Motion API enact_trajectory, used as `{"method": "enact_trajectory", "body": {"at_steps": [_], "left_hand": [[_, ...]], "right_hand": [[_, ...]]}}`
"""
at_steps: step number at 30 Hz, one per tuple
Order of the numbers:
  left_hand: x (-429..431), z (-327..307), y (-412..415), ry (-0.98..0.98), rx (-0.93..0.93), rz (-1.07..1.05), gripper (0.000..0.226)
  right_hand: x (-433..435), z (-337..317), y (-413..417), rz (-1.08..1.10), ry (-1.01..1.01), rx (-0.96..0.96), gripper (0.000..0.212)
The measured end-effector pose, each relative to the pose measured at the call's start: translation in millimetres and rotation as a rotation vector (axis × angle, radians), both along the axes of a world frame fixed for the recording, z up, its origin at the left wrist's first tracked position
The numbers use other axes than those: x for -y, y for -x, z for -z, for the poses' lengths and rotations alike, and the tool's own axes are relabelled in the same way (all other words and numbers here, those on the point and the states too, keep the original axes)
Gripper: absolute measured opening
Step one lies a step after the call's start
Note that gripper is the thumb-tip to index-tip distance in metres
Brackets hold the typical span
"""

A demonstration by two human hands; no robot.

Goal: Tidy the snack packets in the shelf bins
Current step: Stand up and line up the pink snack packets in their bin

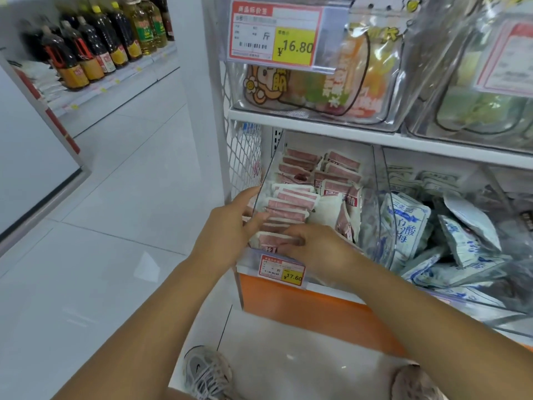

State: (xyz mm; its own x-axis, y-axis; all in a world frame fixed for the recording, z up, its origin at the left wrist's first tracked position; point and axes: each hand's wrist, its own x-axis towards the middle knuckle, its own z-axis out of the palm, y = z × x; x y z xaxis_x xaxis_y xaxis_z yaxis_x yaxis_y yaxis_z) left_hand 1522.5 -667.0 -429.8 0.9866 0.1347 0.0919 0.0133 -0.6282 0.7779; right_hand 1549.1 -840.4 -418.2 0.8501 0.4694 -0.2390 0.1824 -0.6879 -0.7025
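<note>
Right hand (317,251) grips front pink packet (269,241); left hand (227,226), fingers straight, braces packet row (288,207) beside it. Seat packet upright, flush.

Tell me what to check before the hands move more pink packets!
1. Right hand grips the front pink packets: ok.
2. Left hand steadies the bin: cannot tell; it is at the left wall.
3. Rows of pink packets neat: not ok; some on the right lean.
4. Price tag sits on the bin front: ok.
5. Blue packets tidy: not ok; jumbled.
</note>
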Motion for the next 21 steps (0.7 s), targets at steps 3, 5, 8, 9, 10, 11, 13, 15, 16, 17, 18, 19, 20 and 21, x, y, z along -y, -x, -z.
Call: {"method": "enact_trajectory", "body": {"at_steps": [3,5,8,9,10,11,13,15,16,17,18,19,20,21], "left_hand": [[13.4,-17.0,8.8,-0.224,0.168,-0.074,0.054],[30.9,-25.4,10.5,-0.377,0.358,-0.014,0.047],[56.1,-8.4,4.8,-0.487,0.289,0.260,0.048],[58.6,1.5,1.5,-0.523,0.240,0.295,0.053],[58.7,9.1,-1.6,-0.566,0.198,0.303,0.057],[57.2,13.4,-2.9,-0.612,0.175,0.303,0.058],[52.3,13.8,-2.0,-0.648,0.182,0.323,0.057],[48.6,6.4,1.1,-0.595,0.199,0.315,0.048],[48.3,0.7,2.6,-0.547,0.206,0.291,0.043],[49.2,-3.4,2.5,-0.503,0.222,0.257,0.040],[52.3,-8.4,0.0,-0.486,0.242,0.220,0.038],[56.4,-12.4,-7.0,-0.489,0.254,0.194,0.040],[60.9,-15.3,-17.1,-0.502,0.258,0.184,0.043],[65.5,-16.9,-29.5,-0.514,0.235,0.188,0.046]], "right_hand": [[31.8,-33.8,-5.8,-0.058,0.134,0.136,0.026],[55.3,-49.9,-16.9,-0.021,0.324,0.323,0.021],[64.2,-46.1,-23.7,-0.175,0.637,0.457,0.036],[61.9,-41.4,-23.5,-0.228,0.732,0.466,0.039],[59.3,-39.0,-22.5,-0.264,0.821,0.479,0.039],[58.1,-37.8,-21.9,-0.281,0.868,0.499,0.037],[62.6,-37.7,-22.1,-0.287,0.800,0.520,0.031],[70.2,-47.8,-22.0,-0.156,0.519,0.411,0.032],[73.7,-54.9,-23.2,-0.050,0.348,0.360,0.029],[75.9,-62.6,-25.0,0.046,0.221,0.357,0.025],[77.7,-67.9,-28.7,0.126,0.132,0.399,0.022],[79.3,-70.5,-33.8,0.183,0.073,0.450,0.018],[80.3,-70.5,-39.8,0.229,0.039,0.489,0.010],[81.1,-69.1,-44.4,0.287,0.021,0.526,0.010]]}}
